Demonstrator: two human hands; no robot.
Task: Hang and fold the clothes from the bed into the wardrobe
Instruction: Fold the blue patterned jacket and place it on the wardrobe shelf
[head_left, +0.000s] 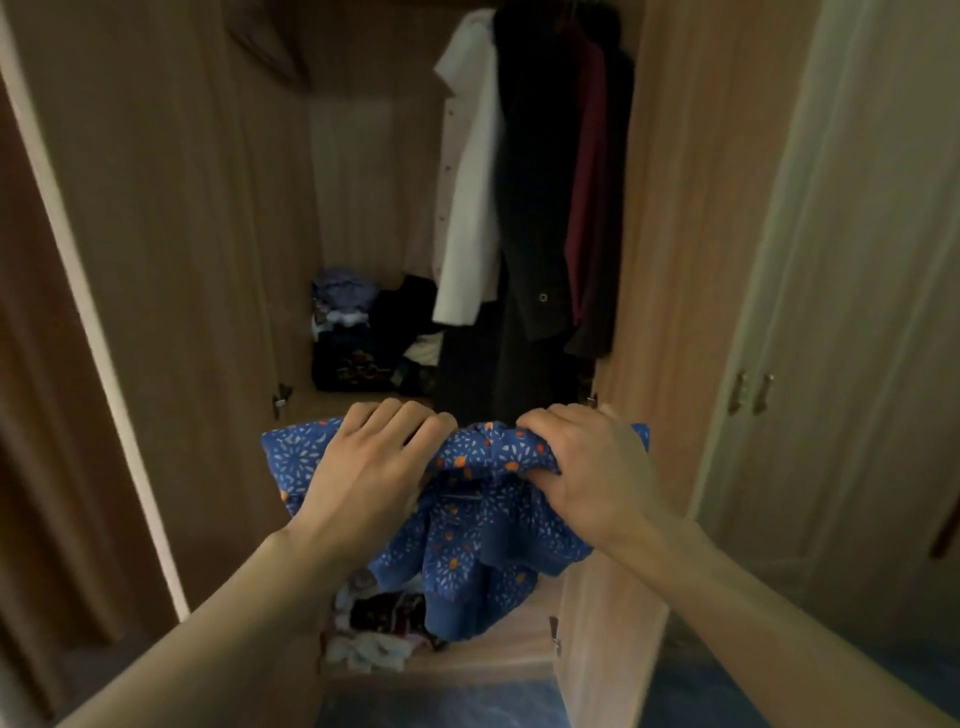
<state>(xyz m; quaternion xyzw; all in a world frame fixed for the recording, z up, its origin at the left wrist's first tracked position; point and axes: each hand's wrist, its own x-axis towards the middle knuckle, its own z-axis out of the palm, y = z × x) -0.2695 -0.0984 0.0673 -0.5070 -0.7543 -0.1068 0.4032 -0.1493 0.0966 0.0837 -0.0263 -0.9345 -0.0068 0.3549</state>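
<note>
The left hand (363, 467) and right hand (587, 467) grip the top edge of the blue patterned garment (483, 535). The fingers of both hands are curled tight over the bunched fabric, so the rest drapes freely. The garment hangs in front of the open wardrobe (363, 182), above the clothes pile (374, 629) near the lower shelf's front edge. A white shirt (467, 208) and dark coat (535, 208) occupy the right side. The likely destination is the free left side or a shelf.

A home bedroom: open wardrobe (171, 260) with hanging clothes (540, 182).
</note>
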